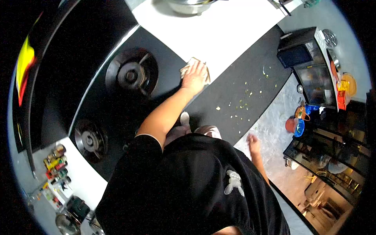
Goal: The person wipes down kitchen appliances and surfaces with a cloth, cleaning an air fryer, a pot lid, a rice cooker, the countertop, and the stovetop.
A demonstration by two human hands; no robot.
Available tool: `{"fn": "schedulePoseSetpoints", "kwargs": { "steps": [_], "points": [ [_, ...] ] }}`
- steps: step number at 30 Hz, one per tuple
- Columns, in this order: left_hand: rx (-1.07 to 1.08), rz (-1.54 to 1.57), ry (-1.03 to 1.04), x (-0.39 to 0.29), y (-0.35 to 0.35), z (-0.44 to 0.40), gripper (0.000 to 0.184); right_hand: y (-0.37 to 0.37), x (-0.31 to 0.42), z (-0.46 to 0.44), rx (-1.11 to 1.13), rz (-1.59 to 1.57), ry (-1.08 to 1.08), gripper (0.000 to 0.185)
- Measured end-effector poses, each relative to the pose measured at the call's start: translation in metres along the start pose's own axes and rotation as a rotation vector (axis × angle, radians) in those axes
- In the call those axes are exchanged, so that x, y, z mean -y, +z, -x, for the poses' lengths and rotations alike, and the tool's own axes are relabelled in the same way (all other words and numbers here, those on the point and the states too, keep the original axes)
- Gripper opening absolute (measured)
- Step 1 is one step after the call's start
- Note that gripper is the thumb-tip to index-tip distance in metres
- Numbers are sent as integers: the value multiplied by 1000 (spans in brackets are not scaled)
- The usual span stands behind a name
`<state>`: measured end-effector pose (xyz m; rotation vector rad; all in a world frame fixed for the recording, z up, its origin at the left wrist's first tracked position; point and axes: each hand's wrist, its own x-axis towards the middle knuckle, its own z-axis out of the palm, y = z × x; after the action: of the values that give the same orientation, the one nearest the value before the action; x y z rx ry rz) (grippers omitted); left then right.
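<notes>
My left hand (pixel 193 78) presses a light, crumpled cloth (pixel 206 65) against the counter, fingers laid over it. The cloth sits where the white countertop (pixel 219 35) meets the black stove top (pixel 166 53), near the front edge. A gas burner (pixel 132 76) is to the left of that hand. Away from the counter, my right hand (pixel 254 144) hangs low at my side, over the floor. It is small and blurred, and its fingers cannot be made out clearly. No object shows in it.
A second burner (pixel 91 140) lies nearer on the left. Bottles (pixel 56 162) crowd the near counter. A metal pan (pixel 190 8) stands at the far end. Food scraps (pixel 243 105) litter the dark floor mat (pixel 219 94). On the right are a black cabinet (pixel 313 82) and a blue-rimmed bucket (pixel 299 127).
</notes>
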<state>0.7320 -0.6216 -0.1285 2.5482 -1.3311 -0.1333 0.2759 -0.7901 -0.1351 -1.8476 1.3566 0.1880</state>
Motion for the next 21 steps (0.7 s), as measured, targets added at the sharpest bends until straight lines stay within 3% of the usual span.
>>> {"fn": "schedulePoseSetpoints", "kwargs": {
  "steps": [1, 2, 3, 5, 9, 11, 13, 15, 19, 20, 21],
  "points": [
    [9, -8, -21, 10, 0, -18, 55, 21, -81, -9, -59, -13, -16, 31],
    [28, -43, -54, 16, -2, -31, 58, 31, -131, -4, 25, 272, -104, 30],
    [29, -94, -70, 25, -1, -44, 61, 35, -142, 10, 110, 342, -64, 30],
    [39, -178, -232, 38, 0, -80, 62, 39, -143, 29, 231, 276, 100, 31],
    [-77, -180, -483, 42, 12, -150, 63, 30, -129, 5, 277, 147, 196, 32],
    [-76, -268, -446, 8, 10, -182, 63, 13, -126, -27, 276, 124, 189, 33],
    [79, -246, -220, -28, 18, -213, 62, -10, -119, -71, 264, 116, 144, 33],
    [38, -265, -33, -57, 27, -235, 61, -36, -107, -125, 236, 117, 83, 34],
    [-32, -214, -128, -58, 36, -302, 62, -118, -65, -281, -18, 249, -238, 35],
    [-45, -235, -229, -55, 34, -320, 63, -143, -37, -329, 22, 460, -152, 31],
    [-51, -255, -332, -51, 33, -334, 64, -170, -14, -362, -51, 279, -128, 32]
  ]
}}
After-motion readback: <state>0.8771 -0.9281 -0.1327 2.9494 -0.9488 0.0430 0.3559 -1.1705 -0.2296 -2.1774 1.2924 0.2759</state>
